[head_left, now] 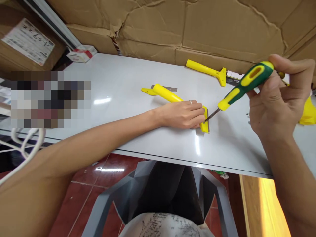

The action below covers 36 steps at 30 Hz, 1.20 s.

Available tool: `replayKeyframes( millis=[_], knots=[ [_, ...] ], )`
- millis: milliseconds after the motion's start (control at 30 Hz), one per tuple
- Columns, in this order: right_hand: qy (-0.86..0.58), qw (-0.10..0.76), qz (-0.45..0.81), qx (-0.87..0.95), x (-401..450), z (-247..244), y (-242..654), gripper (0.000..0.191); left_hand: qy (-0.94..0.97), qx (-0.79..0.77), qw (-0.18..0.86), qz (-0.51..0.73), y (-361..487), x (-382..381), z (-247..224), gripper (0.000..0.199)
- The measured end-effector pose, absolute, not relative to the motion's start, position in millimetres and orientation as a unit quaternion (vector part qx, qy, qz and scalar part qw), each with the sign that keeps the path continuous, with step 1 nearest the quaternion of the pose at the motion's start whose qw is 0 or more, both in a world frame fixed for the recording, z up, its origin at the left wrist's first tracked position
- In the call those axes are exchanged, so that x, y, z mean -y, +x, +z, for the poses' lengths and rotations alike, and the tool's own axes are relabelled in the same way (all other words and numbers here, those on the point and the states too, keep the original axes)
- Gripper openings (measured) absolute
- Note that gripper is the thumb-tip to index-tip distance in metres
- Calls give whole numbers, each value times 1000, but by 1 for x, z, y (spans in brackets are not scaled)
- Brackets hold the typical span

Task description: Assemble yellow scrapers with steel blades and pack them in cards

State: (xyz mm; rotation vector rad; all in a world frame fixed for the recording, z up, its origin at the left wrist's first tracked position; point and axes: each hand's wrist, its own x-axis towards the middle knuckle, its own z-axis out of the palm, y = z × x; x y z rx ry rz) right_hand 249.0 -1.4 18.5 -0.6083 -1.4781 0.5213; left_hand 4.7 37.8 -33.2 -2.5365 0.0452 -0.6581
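Observation:
My left hand (185, 114) presses a yellow scraper (168, 93) down on the white table, its fingers wrapped round the handle close to the head. A metal blade edge shows along the head's right side. My right hand (278, 98) grips a screwdriver (251, 80) by its green and yellow handle, held at a slant. The shaft's tip meets the scraper's head beside my left fingertips; whether it sits in a screw is too small to tell. Behind the handle lies a loose flat blade (171, 89), with a yellow flat piece (147, 91) at the handle's left end.
A second yellow scraper (204, 67) lies at the back by a small black-and-white box (233, 79). Small metal bits (249, 122) and a yellow object (308, 113) are at right. A cardboard wall (153, 29) borders the table; a red-and-white box (82, 53) stands back left.

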Motion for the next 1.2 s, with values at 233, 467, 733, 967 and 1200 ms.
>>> replayKeyframes(
  millis=[233, 467, 733, 967, 1200],
  knots=[
    [-246, 622, 280, 688, -1, 22, 251, 41, -938, -25, 256, -233, 4, -38, -34, 28],
    [-246, 634, 280, 678, 4, 21, 248, 26, -940, -15, 263, -219, 4, -37, -33, 31],
    [-255, 655, 219, 677, 3, 20, 248, 23, -937, -19, 265, -227, 4, -37, -32, 32],
    [-276, 617, 265, 688, 4, 20, 252, 38, -928, -30, 270, -257, 5, -36, -32, 28],
    [-248, 653, 190, 690, -1, 16, 254, 27, -934, -23, 256, -247, 4, -36, -32, 26]
  ],
)
